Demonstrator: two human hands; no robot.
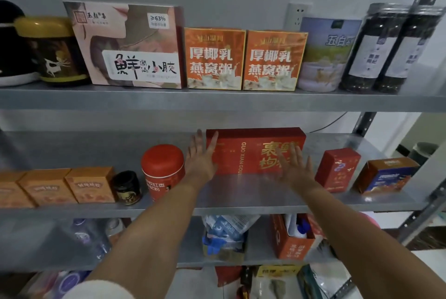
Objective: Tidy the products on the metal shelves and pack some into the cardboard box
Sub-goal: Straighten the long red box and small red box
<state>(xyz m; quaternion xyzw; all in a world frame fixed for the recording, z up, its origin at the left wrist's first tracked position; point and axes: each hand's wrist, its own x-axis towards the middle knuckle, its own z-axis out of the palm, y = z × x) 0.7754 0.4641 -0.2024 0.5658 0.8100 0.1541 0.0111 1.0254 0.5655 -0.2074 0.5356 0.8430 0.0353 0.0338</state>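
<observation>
A long red box (251, 151) with gold lettering stands at the back of the middle metal shelf (241, 204). My left hand (201, 156) is open, fingers spread, at the box's left end, the thumb against its front. My right hand (293, 165) is open and blurred in front of the box's right half. Neither hand grips anything. A red round tin (163, 170) stands just left of my left hand. No cardboard packing box is clearly in view.
The top shelf (217, 100) carries a pink box (130, 45), two orange boxes (243, 59), a pale canister (325, 54) and two dark jars (388, 49). The middle shelf also holds orange cartons (70, 187), a small black jar (127, 187), a small red box (337, 169) and a blue-orange box (386, 175).
</observation>
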